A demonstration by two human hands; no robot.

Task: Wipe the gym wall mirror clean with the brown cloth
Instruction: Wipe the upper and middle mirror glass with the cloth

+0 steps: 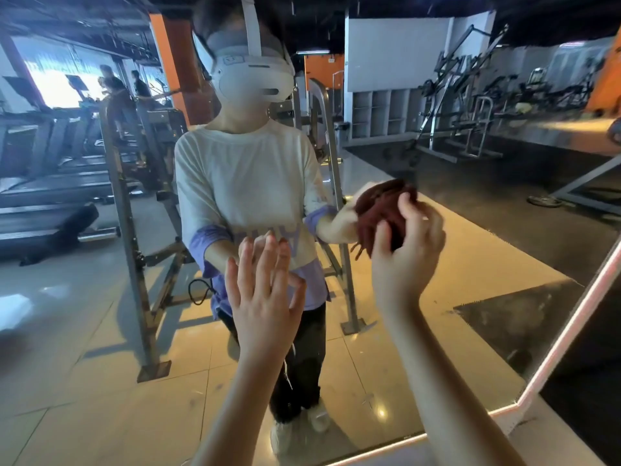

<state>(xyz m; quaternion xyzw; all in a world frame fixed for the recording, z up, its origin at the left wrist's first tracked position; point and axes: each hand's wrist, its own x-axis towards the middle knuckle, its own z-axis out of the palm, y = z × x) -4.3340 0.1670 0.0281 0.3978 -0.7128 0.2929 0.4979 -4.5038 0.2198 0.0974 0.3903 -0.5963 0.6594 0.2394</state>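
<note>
No text can be read in full. Pale block lettering (296, 237) is printed across the chest of the white and purple shirt (245, 183) that is reflected in the mirror (67, 331). The lettering is reversed by the reflection and is largely covered by the left hand (265, 297). Only the letters at its right end are left showing. One of them appears to be an A, and the word cannot be made out. A small outlined mark (234, 58) is carried on the front of the white headset (250, 79), but it is too small to be read. A small dark plate (331, 60) is fixed to the orange wall panel (324, 72), and its content is blurred.
</note>
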